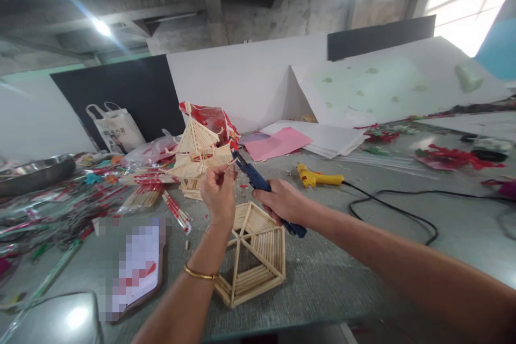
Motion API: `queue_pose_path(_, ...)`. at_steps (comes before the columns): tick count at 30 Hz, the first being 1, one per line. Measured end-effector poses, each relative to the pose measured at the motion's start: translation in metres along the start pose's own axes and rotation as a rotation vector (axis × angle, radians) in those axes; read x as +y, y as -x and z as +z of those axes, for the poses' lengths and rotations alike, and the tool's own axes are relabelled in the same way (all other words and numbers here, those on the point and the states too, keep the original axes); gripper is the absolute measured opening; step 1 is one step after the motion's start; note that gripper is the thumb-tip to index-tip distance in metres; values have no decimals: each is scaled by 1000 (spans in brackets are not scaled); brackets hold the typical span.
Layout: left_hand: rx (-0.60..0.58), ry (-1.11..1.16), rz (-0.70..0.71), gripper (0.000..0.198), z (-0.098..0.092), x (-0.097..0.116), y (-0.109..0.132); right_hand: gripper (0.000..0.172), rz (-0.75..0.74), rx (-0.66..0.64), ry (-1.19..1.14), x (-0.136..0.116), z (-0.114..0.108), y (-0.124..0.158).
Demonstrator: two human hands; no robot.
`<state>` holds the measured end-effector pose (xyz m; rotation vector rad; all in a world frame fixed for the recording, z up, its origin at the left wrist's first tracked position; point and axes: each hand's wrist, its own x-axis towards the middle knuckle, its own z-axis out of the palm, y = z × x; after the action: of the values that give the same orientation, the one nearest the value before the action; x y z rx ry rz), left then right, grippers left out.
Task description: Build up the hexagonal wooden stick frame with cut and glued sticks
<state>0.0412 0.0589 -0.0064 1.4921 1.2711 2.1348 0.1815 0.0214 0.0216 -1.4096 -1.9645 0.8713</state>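
My left hand (219,191), a gold bangle on its wrist, is closed in a pinch around a thin wooden stick (233,160). My right hand (282,200) grips a blue hand cutter (258,177), its jaws up close to the stick; whether they touch it I cannot tell. Below both hands lies a hexagonal frame of wooden sticks (264,242), with spokes meeting at its centre and some sections filled with parallel sticks. My left forearm and hand hide part of its left side. Just behind my left hand stands a pagoda-like model (197,142) built of sticks.
A yellow glue gun (320,176) lies to the right, its black cord (403,214) looping over the table. At left are a partly blurred phone-like slab (139,269), wrapped stick bundles (147,196) and a metal bowl (38,174). Pink paper (278,143) and white sheets lie behind.
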Motion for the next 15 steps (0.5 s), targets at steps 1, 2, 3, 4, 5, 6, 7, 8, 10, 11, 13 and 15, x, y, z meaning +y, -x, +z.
queue_pose_path(1, -4, 18, -7, 23, 0, 1, 0, 31, 8, 7, 5, -1, 0, 0)
queue_pose_path(2, -8, 41, -18, 22, 0, 2, 0, 33, 16, 13, 12, -2, -1, 0)
queue_pose_path(3, -12, 68, -29, 22, 1, 4, 1, 34, 19, 14, 19, -3, -2, 1)
queue_pose_path(4, -16, 100, -44, 22, 1, 6, 1, 36, 20, 13, 23, -4, -3, 1)
queue_pose_path(5, -17, 148, -66, 21, 2, 7, 1, 37, 17, 10, 22, -4, -5, 0)
queue_pose_path(6, -17, 228, -111, 21, 2, 9, 1, 37, 12, 10, 20, -4, -5, -1)
queue_pose_path(7, -18, 328, -173, 20, 3, 10, 0, 38, 5, 16, 18, -3, -6, -2)
queue_pose_path(8, -22, 433, -244, 19, 4, 11, 0, 38, 2, 24, 19, -2, -6, -4)
queue_pose_path(10, -36, 603, -377, 19, 5, 11, -1, 37, 14, 49, 36, 1, -5, -7)
queue_pose_path(11, -41, 647, -420, 19, 5, 11, -1, 37, 25, 52, 45, 2, -4, -9)
queue_pose_path(13, -45, 666, -448, 18, 5, 10, -2, 38, 49, 21, 25, 2, -3, -11)
queue_pose_path(15, -30, 686, -449, 17, 5, 10, -2, 38, 69, -45, -62, 0, -1, -10)
